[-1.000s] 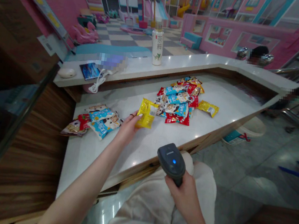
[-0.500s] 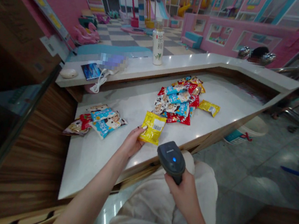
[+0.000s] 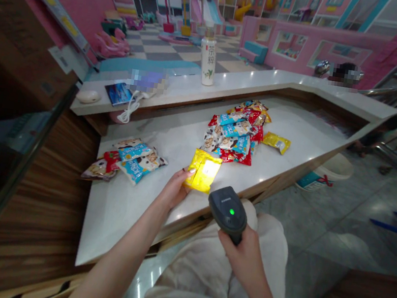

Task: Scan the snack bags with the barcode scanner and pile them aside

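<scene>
The small light on top of the handheld barcode scanner (image 3: pixel 227 212) had gone from blue to green, the clearest change at this moment, and the scanner's nose sat just beside the yellow snack packet (image 3: pixel 203 171), angled toward it. The left hand (image 3: pixel 174 190) was partly closed, its fingers curled against the packet's lower left edge and holding it out ahead of the palm, just above the white surface (image 3: pixel 127 228). A bright glare lay across the packet's face, so nothing printed on that patch could be read. The right hand (image 3: pixel 244 258) was closed firmly around the scanner's grip, above the person's pale trousers (image 3: pixel 217 276).

Ahead of the left hand and to its right lay a heaped pile of blue, red and yellow packets (image 3: pixel 232 136). A smaller pile of blue-and-white packets (image 3: pixel 125 163) lay to the hand's left, near it but not touching, and a lone yellow sachet (image 3: pixel 276 142) sat well beyond, just past the heap. Further ahead of both hands ran a raised white ledge (image 3: pixel 249 79) — on it stood a white bottle (image 3: pixel 208 56), with a white cable (image 3: pixel 129 111) and a computer mouse (image 3: pixel 89 97) off to the left of the hand
</scene>
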`<action>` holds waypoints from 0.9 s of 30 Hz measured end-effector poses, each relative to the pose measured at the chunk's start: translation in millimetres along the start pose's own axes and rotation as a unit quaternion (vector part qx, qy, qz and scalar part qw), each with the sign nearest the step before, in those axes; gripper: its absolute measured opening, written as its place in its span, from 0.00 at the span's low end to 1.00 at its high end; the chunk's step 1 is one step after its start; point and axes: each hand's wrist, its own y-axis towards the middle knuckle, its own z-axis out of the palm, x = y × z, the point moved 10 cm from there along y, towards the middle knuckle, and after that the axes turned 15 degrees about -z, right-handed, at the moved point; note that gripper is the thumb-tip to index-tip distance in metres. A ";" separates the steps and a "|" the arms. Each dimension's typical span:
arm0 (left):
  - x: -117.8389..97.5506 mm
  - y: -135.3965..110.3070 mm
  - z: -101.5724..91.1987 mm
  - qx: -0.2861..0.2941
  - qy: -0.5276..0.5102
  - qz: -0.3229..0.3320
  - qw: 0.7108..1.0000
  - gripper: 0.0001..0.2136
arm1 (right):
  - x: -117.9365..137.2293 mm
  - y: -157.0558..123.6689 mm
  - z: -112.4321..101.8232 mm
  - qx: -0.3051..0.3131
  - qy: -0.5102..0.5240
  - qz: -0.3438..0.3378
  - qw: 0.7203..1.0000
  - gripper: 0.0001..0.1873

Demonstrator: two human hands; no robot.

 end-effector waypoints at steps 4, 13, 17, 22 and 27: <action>0.7 1.0 0.3 0.004 -0.003 -0.007 1.000 0.13 | 0.3 -0.6 0.1 -0.007 0.002 -0.008 1.000 0.08; -31.6 -16.9 -10.2 -0.056 0.033 0.117 0.991 0.19 | -5.1 -5.4 -4.4 -0.007 -0.013 0.000 1.000 0.09; -98.5 -57.9 -20.9 -0.183 0.255 0.290 0.904 0.22 | -2.8 -5.1 -9.0 -0.017 -0.009 -0.007 1.000 0.09; -165.1 -77.0 -19.3 -0.361 0.599 0.367 0.613 0.23 | -1.1 -4.1 -6.5 -0.008 -0.016 -0.009 1.000 0.09; -195.2 -37.5 -44.4 -0.430 0.745 0.234 0.454 0.21 | 1.0 -2.8 -6.5 -0.007 -0.013 -0.011 1.000 0.08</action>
